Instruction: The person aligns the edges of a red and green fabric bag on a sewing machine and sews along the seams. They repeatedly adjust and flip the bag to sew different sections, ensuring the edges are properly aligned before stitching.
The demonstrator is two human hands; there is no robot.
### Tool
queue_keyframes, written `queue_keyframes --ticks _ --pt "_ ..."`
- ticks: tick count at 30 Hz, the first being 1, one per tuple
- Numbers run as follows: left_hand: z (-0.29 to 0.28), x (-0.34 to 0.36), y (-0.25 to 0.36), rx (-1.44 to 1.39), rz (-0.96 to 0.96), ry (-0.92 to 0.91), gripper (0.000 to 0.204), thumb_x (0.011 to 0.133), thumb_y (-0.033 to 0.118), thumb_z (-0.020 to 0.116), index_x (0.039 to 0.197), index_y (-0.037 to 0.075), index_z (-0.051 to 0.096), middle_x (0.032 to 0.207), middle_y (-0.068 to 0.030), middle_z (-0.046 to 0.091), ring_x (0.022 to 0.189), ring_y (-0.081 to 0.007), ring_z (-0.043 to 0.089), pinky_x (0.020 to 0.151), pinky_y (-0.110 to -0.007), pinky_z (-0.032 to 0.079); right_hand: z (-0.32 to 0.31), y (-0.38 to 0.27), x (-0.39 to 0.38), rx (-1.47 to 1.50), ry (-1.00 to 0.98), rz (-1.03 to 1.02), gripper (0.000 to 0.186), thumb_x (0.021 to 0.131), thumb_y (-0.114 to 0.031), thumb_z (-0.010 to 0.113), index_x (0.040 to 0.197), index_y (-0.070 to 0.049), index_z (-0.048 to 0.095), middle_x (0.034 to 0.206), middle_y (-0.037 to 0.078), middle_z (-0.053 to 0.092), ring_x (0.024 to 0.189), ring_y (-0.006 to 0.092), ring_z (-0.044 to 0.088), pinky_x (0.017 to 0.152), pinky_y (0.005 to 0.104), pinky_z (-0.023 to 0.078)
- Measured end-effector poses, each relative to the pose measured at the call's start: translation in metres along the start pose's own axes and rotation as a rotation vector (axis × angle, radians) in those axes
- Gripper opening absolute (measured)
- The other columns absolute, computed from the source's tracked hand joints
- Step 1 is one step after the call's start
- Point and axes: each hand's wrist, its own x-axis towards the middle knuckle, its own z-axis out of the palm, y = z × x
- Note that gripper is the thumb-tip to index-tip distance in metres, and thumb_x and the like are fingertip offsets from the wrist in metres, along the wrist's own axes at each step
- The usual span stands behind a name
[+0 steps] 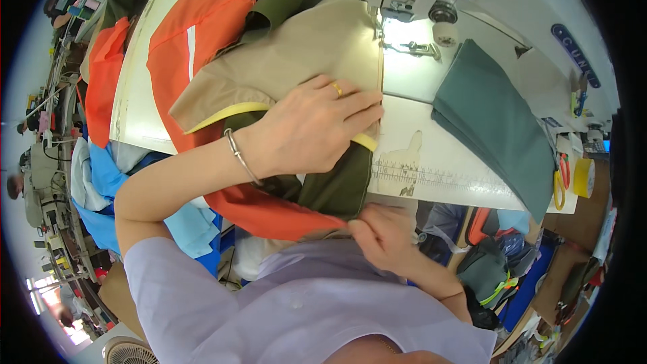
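Observation:
A beige fabric panel [317, 34] with a yellow-trimmed edge lies on the sewing machine bed, its right edge running up to the presser foot [379, 27]. It appears part of a garment with orange [202, 20] and olive [337, 185] pieces. My left hand [317, 121] rests palm down across the beige panel, fingers outstretched to its right edge, thumb hidden. Nearer my body, my right hand [384, 236] is closed, pinching the lower edge of the orange and olive cloth [296, 219], which hangs over the table's front edge.
The white sewing machine head [512, 0] arches over the top right. Folded dark green fabric [492, 114] lies right of the needle, near a marked ruler scale [438, 172]. Scissors [559, 189] and yellow tape [583, 178] sit at the right edge. Blue cloth [192, 229] is piled at left.

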Motion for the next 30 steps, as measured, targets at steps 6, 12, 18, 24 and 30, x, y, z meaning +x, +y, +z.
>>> queue_keyframes --ticks 6,12,18,24,30 --pt "0.004 0.001 -0.010 0.000 0.024 0.018 0.059 0.071 0.002 0.066 0.130 0.007 0.063 0.134 -0.0067 0.061 0.117 -0.0261 0.058 0.098 -0.040 0.049 -0.039 -0.005 0.039 -0.631 0.090 -0.531 0.028 0.078 -0.013 0.069 0.104 -0.001 0.071 0.103 0.012 0.068 0.100 0.0278 0.063 0.086 0.0408 0.055" --pt "-0.006 -0.005 -0.018 -0.123 0.018 0.083 0.057 0.070 0.000 0.066 0.126 0.010 0.066 0.132 -0.0080 0.062 0.104 -0.0272 0.064 0.082 -0.037 0.055 -0.036 0.013 0.045 -0.674 -0.050 -0.604 0.033 0.072 -0.012 0.065 0.100 0.004 0.069 0.104 0.016 0.067 0.102 0.0312 0.063 0.089 0.0415 0.054" --pt "-0.011 -0.010 0.000 0.135 0.133 0.292 0.034 0.067 0.005 0.071 0.102 0.007 0.073 0.098 -0.0038 0.064 0.087 -0.0257 0.060 0.071 -0.035 0.053 -0.037 0.016 0.047 -0.654 -0.031 -0.638 0.031 0.070 -0.013 0.066 0.096 0.004 0.069 0.103 0.016 0.067 0.100 0.0310 0.064 0.087 0.0395 0.055" --pt "0.002 -0.024 -0.004 0.084 0.108 0.181 0.036 0.067 0.008 0.070 0.103 0.007 0.073 0.091 -0.0022 0.061 0.086 -0.0240 0.057 0.073 -0.036 0.052 -0.038 0.017 0.045 -0.643 -0.044 -0.635 0.031 0.071 -0.013 0.066 0.097 0.005 0.070 0.103 0.016 0.068 0.101 0.0311 0.064 0.087 0.0400 0.055" --pt "-0.010 -0.019 0.001 0.115 0.077 -0.019 0.042 0.072 0.008 0.066 0.114 0.010 0.071 0.096 -0.0019 0.062 0.089 -0.0222 0.059 0.084 -0.038 0.051 -0.037 0.018 0.045 -0.648 -0.049 -0.648 0.031 0.073 -0.012 0.066 0.098 0.005 0.070 0.104 0.017 0.068 0.104 0.0309 0.064 0.088 0.0407 0.055"
